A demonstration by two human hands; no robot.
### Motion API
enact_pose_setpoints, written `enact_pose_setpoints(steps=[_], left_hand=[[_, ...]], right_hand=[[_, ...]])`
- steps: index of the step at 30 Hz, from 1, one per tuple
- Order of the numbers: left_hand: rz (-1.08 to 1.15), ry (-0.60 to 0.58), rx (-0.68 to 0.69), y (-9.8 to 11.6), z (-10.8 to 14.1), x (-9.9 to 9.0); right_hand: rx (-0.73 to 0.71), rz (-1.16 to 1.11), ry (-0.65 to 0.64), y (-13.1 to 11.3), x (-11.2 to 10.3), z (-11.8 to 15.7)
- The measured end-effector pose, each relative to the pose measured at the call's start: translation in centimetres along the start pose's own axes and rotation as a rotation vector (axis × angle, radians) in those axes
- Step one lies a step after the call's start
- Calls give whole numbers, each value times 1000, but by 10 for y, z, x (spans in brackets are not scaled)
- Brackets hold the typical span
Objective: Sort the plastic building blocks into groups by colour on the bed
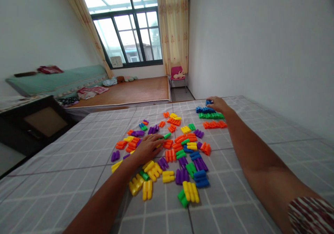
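Observation:
Over the left part of a spread of coloured plastic pieces lies my left hand (149,147), its fingertips by a green piece (167,135) and an orange piece (168,143); whether it grips the green one is unclear. My right hand (217,104) is at the far right, fingers closed round a blue piece (209,102). Just below that hand runs a blue row (205,110), then a green row (211,116), then an orange row (215,124). Yellow pieces (191,192) and purple pieces (182,176) lie nearer to me.
A grey checked cloth (235,199) covers the table. Beyond its far edge are a low bed (141,89) and a pink chair (177,72). A dark cabinet (33,126) stands at the left, and a white wall (261,46) rises at the right.

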State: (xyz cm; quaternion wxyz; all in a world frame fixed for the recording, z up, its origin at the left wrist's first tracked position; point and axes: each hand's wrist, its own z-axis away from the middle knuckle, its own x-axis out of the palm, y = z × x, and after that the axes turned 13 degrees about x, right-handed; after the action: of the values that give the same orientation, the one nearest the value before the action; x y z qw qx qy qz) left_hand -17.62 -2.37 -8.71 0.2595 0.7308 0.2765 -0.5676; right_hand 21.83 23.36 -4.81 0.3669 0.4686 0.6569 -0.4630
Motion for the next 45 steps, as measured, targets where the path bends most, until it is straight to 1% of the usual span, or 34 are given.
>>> enact_pose_setpoints(steps=[2,8,11,17,20,24,26,27,29,31,35,38,40,42,44,45], left_hand=[[1,8,1,0,0,1],[10,28,11,1,0,1],[10,28,6,1,0,1],[17,43,1,2,1,0],[17,44,2,3,0,0],[21,39,4,6,-1,-1],[35,35,7,6,-1,-4],[45,34,8,6,0,-6],[57,37,-3,2,2,-11],[42,45,-44,-7,7,-18],[41,57,-155,-35,26,-28],[40,121,-333,-56,44,-31],[-4,161,-486,-69,56,-31],[-30,154,-631,-78,66,-29],[-11,127,-733,-85,74,-26],[10,119,-759,-88,76,-25]], right_hand=[[-3,3,-47,-4,6,-5],[-59,10,-194,-28,19,-27],[-85,44,-269,-33,24,-35],[-85,48,-305,-36,36,-37],[-63,22,-309,-34,32,-36],[-26,50,-330,-32,15,-35],[-32,69,-323,-37,7,-34],[-49,73,-297,-42,4,-31],[-116,68,-233,-62,4,-22],[-231,41,-218,-92,9,-7],[-524,6,-319,-172,27,34],[-678,19,-325,-232,42,58],[-725,22,-307,-268,53,66],[-732,34,-302,-301,64,70],[-719,91,-323,-327,76,74],[-714,129,-337,-338,81,76]])
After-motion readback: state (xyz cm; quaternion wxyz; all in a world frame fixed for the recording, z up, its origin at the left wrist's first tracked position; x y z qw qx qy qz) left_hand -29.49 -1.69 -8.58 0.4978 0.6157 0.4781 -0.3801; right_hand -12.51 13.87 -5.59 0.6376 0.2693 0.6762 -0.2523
